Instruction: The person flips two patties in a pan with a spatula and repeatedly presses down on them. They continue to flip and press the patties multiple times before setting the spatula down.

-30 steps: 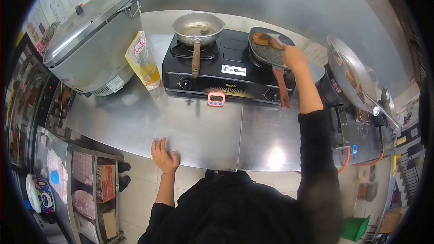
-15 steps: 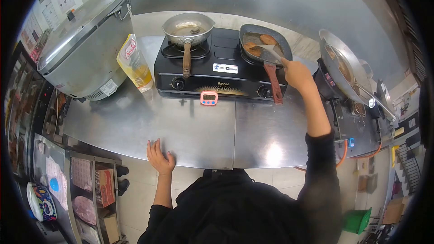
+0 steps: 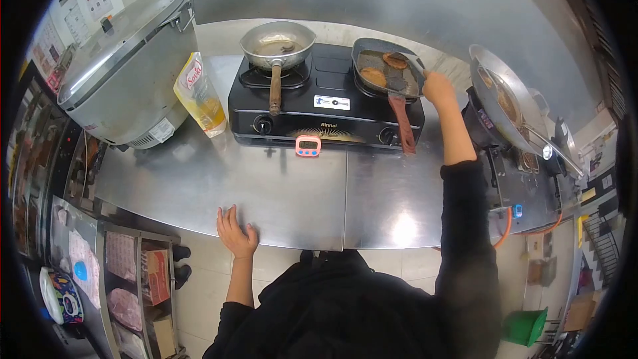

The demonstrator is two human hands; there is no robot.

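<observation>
My right hand (image 3: 438, 88) is closed around the handle of a metal spatula (image 3: 416, 64), its blade slanting over the right side of a square frying pan (image 3: 397, 84). Two browned patties lie in the oily pan: one patty (image 3: 373, 76) at the left, and a darker-looking patty (image 3: 395, 60) at the back. The pan's reddish-brown handle (image 3: 403, 126) points toward me over the front of the black gas stove (image 3: 325, 80). My left hand (image 3: 236, 234) rests with spread fingers at the front edge of the steel counter (image 3: 286, 193), holding nothing.
A saucepan (image 3: 276, 60) with a wooden handle sits on the left burner. Before the stove is a pink timer (image 3: 308, 146). An oil pouch (image 3: 201, 96) stands beside a large lidded cooker (image 3: 126, 73). To the right is a big wok (image 3: 498, 90) with a long-handled tool.
The spatula has moved from between the patties to the pan's right side, with my right hand shifting slightly right and back. The back patty looks darker now. My left hand is still.
</observation>
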